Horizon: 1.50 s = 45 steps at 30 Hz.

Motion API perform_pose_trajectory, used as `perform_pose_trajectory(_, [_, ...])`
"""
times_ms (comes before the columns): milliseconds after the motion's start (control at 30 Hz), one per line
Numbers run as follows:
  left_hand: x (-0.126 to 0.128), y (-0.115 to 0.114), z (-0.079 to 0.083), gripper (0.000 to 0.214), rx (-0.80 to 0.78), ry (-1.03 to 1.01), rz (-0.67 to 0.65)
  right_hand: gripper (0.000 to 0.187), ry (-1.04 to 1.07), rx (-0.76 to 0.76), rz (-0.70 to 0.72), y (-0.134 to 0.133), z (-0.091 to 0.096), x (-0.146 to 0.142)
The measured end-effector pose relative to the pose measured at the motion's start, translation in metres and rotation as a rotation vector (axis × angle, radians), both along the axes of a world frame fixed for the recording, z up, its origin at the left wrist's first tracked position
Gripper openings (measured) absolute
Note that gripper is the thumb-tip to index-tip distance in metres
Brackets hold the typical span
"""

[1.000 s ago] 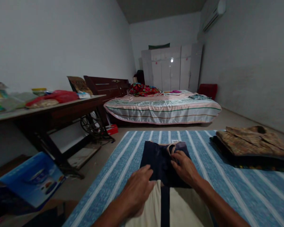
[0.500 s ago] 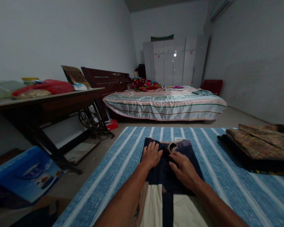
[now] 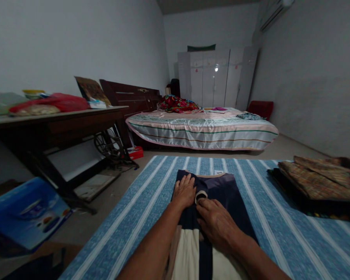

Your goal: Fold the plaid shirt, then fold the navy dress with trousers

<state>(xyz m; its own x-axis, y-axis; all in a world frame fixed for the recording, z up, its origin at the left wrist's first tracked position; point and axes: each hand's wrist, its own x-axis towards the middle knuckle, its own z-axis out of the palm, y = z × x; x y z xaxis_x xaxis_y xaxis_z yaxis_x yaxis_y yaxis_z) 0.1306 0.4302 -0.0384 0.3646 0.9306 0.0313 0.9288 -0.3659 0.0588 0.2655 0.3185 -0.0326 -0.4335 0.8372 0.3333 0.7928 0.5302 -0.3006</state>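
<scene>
A dark navy and cream garment [image 3: 224,192] lies flat on a blue striped sheet [image 3: 151,210] in front of me. My left hand [image 3: 184,191] rests flat on the garment's upper left part, fingers stretched out. My right hand [image 3: 214,219] lies just below it, its fingers pinching a cream-edged sleeve opening [image 3: 200,195] pulled toward the garment's middle.
A stack of folded patterned clothes [image 3: 317,181] sits at the right on the sheet. A dark wooden table [image 3: 55,128] with clutter stands at the left, a blue box [image 3: 23,212] on the floor below. A bed [image 3: 201,128] and white wardrobes [image 3: 216,79] are beyond.
My right hand has drawn the cream-edged sleeve opening down and inward from the garment's top edge. The left hand moved up onto the garment a second ago and now stays flat.
</scene>
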Motion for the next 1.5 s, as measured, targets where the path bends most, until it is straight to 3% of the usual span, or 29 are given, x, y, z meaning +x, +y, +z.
perform_pose_trajectory(233, [0.0, 0.0, 0.002, 0.052, -0.02, -0.006, -0.01, 0.027, 0.074, 0.034, -0.024, -0.003, -0.003, 0.001])
perform_pose_trajectory(367, [0.0, 0.002, 0.0, 0.055, -0.018, -0.02, -0.005, 0.044, 0.203, 0.188, -0.144, 0.004, -0.017, 0.01])
perform_pose_trajectory(467, [0.001, 0.003, -0.001, 0.06, -0.029, -0.051, 0.003, 0.037, 0.274, 0.288, -0.301, 0.012, -0.025, 0.021])
perform_pose_trajectory(633, [0.002, 0.005, -0.002, 0.063, -0.037, -0.072, 0.01, 0.02, 0.156, 0.16, -0.43, 0.019, -0.026, 0.03])
perform_pose_trajectory(800, [0.002, 0.006, -0.002, 0.06, -0.033, -0.065, 0.002, 0.014, 0.024, 0.129, -0.419, 0.014, -0.019, 0.023])
perform_pose_trajectory(967, [0.002, 0.007, -0.002, 0.053, -0.006, -0.024, -0.005, 0.015, 0.036, 0.255, -0.145, 0.004, -0.009, 0.011])
perform_pose_trajectory(1100, [0.001, 0.009, -0.004, 0.052, -0.001, -0.021, -0.003, 0.011, 0.024, 0.205, -0.057, -0.001, -0.005, 0.005])
perform_pose_trajectory(1333, [0.002, 0.009, -0.005, 0.052, -0.002, -0.035, -0.006, 0.015, 0.087, 0.203, -0.093, -0.001, -0.005, 0.008])
perform_pose_trajectory(1500, [0.003, 0.007, 0.0, 0.055, -0.036, -0.043, 0.002, 0.031, 0.272, 0.266, -0.335, 0.014, -0.02, 0.027])
